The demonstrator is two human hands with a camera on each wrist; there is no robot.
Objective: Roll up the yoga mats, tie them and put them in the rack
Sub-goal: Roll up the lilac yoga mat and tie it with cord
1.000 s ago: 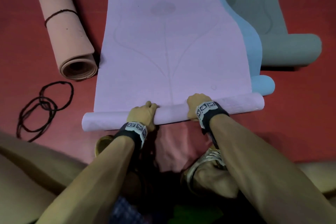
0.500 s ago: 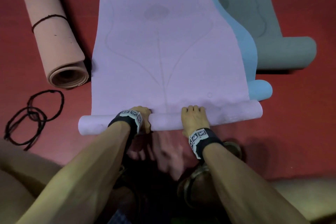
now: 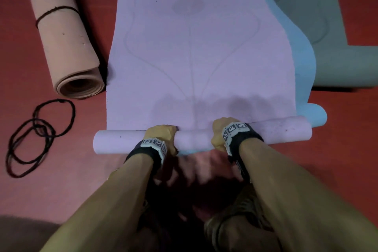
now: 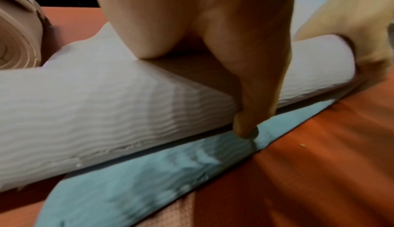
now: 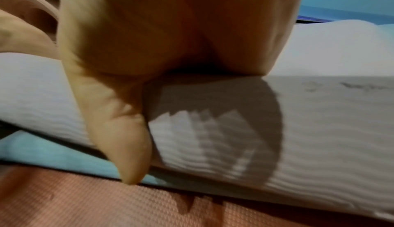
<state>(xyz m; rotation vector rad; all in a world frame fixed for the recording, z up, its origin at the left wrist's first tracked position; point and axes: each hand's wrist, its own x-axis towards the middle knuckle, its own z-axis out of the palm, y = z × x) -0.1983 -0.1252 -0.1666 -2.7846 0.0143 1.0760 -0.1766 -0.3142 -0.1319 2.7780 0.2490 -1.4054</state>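
The lilac yoga mat is lying flat on the red floor, stretching straight away from the person, with its near end already wound into a thin roll whose long axis is running left to right across the body. It is lying on top of a light blue mat, whose edge is showing along the right side and under the roll in both wrist views. Beyond that, a grey-green mat is lying partly rolled at the far right. At the left, a peach mat is sitting fully rolled and tied with a dark cord, and loose black cord loops are lying near it on the floor.

The left hand is curling over the roll left of centre, thumb tucked under the near side. The right hand is gripping it the same way right of centre. Both are sitting about equally close to the middle, so neither is nearer.

The unrolled length is lying directly ahead of the hands, so the next push probably needs to go forward, square to the roll's axis; uneven pressure could let one end creep ahead and the roll cone.

No rack is in view. A blue band is showing low along the room's far edge in the wrist views.
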